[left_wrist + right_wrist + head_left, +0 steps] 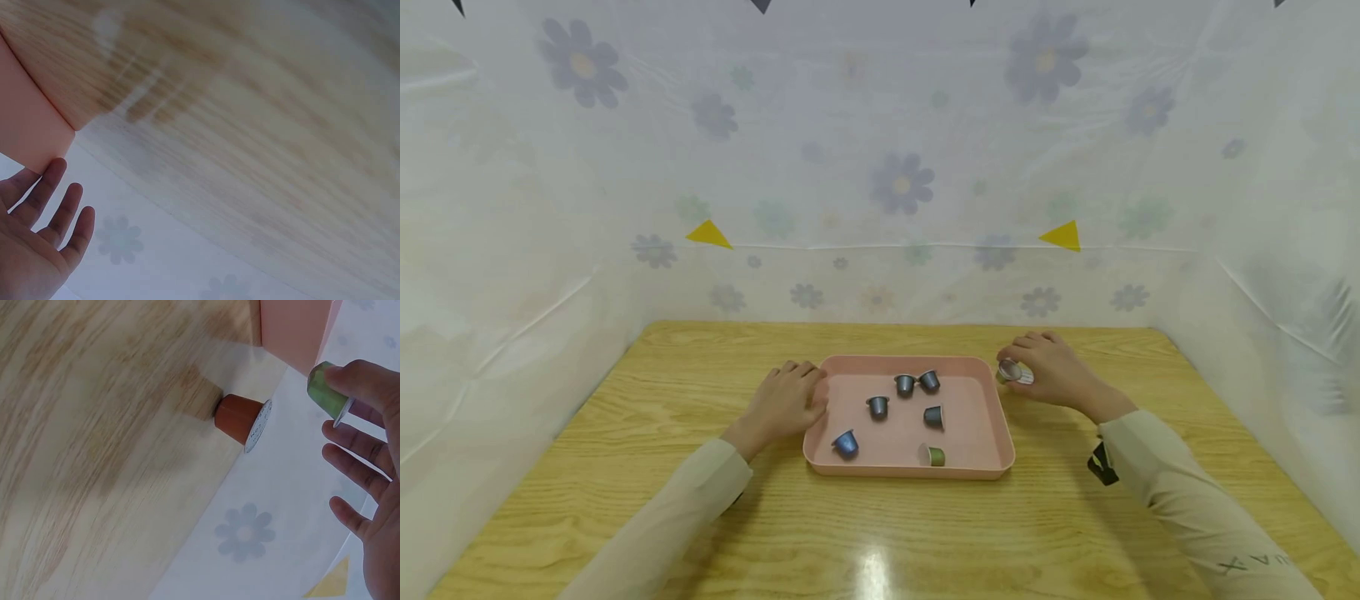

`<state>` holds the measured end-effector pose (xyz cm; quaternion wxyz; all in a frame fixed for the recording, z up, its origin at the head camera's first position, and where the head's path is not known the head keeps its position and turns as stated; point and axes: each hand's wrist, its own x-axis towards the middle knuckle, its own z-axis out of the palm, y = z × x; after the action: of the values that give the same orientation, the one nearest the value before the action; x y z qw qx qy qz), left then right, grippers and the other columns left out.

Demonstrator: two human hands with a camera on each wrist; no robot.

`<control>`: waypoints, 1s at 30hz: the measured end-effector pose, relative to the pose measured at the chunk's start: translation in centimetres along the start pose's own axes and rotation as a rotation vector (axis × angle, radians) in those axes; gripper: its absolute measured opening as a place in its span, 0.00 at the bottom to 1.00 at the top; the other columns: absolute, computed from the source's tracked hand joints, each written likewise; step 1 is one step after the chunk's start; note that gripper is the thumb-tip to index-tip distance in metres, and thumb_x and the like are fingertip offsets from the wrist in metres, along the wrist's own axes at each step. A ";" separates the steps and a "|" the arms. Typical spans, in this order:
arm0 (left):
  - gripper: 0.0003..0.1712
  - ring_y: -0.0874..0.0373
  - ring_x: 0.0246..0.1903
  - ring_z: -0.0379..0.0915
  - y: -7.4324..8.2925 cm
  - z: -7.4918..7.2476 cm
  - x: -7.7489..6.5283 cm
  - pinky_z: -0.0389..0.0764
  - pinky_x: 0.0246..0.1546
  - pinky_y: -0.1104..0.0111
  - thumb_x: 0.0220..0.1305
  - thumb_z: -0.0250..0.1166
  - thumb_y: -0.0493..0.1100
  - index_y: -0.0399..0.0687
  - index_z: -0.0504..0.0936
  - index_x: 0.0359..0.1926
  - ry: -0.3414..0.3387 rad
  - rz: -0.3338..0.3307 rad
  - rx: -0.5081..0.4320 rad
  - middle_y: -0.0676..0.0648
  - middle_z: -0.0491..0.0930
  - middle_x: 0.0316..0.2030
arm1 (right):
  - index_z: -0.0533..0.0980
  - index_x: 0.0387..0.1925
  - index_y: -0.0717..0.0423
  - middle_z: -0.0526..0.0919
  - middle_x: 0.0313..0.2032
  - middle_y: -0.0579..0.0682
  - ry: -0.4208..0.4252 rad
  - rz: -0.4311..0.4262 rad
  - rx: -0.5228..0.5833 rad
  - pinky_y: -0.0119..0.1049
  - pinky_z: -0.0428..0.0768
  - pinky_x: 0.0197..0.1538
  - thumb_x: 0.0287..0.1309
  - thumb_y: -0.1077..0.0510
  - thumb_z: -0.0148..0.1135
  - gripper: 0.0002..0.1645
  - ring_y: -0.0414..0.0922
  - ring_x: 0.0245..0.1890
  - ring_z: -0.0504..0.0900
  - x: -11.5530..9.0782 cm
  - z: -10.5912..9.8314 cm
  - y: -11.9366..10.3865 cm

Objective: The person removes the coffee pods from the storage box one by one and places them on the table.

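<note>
My right hand (1056,371) pinches a green coffee capsule (326,392) between thumb and fingers, just off the tray's right side. An orange-brown coffee capsule (239,417) with a printed pale lid is on the table by that hand. At the other end, my left hand (784,402) rests against the left rim of a pink tray (973,417), its fingers loosely extended in the left wrist view. Inside the tray lie several dark grey capsules (877,407), a blue capsule (846,444) at the front left and another green capsule (936,456) near the front wall.
The tray sits on a wood-grain table (880,525). Pale flower-patterned sheeting (850,283) encloses the back and both sides. Yellow triangles (1063,237) are on the back sheet.
</note>
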<state>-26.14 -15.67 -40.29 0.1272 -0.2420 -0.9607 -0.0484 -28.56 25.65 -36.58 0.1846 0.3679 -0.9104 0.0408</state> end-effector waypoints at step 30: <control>0.23 0.47 0.48 0.70 0.1 -0.1 0.0 0.73 0.48 0.52 0.59 0.57 0.51 0.45 0.75 0.53 0.001 0.004 -0.006 0.46 0.76 0.49 | 0.78 0.42 0.53 0.80 0.39 0.52 -0.063 0.159 -0.007 0.60 0.66 0.46 0.42 0.57 0.68 0.20 0.55 0.43 0.76 -3.2 -0.1 3.1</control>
<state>-26.06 -15.64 -40.21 0.1268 -0.2444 -0.9600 -0.0513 -28.57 30.04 -37.43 0.1536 0.2949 -0.9422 0.0405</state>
